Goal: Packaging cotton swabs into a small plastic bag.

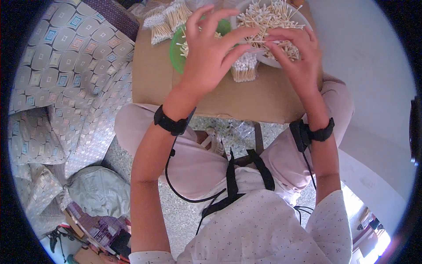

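My left hand (207, 50) and my right hand (299, 55) face each other over the far side of a cardboard-topped table. A thin cotton swab (258, 42) spans their thumbs and forefingers, pinched near both ends. Right behind them, a white bowl (309, 21) is heaped with loose cotton swabs (263, 17). A green bowl (176, 59) with more swabs sits partly hidden by my left hand. Between my hands, nearer to me, a clear-wrapped bundle of swabs (244, 69) rests on the cardboard (246, 99).
More bagged bundles of cotton swabs (169, 20) lie at the table's far left. Patterned fabric (74, 66) covers the left side, and a pale wall (365, 66) rises at the right. My knees flank the table's near edge. Black straps with cables circle both wrists.
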The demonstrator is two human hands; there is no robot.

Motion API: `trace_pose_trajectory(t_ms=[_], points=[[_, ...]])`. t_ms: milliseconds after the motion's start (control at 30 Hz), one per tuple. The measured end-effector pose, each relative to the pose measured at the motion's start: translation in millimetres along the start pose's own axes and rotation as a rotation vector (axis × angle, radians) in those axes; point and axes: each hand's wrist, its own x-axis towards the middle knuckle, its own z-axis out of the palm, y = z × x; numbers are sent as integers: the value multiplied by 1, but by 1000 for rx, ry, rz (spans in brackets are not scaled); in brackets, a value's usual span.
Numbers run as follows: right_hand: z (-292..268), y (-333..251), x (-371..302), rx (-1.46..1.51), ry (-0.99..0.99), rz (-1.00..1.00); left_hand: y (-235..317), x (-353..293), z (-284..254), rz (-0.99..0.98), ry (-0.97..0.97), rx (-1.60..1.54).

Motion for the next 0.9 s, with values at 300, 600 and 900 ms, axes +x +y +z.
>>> trace_pose_trajectory(t_ms=[300, 600, 900], points=[[2, -21, -3, 389, -70, 168, -6, -8, 12, 38, 75, -194], [7, -12, -4, 240, -14, 87, -8, -3, -4, -133, 107, -396], [4, -10, -5, 517, -50, 278, -8, -2, -3, -105, 123, -346]])
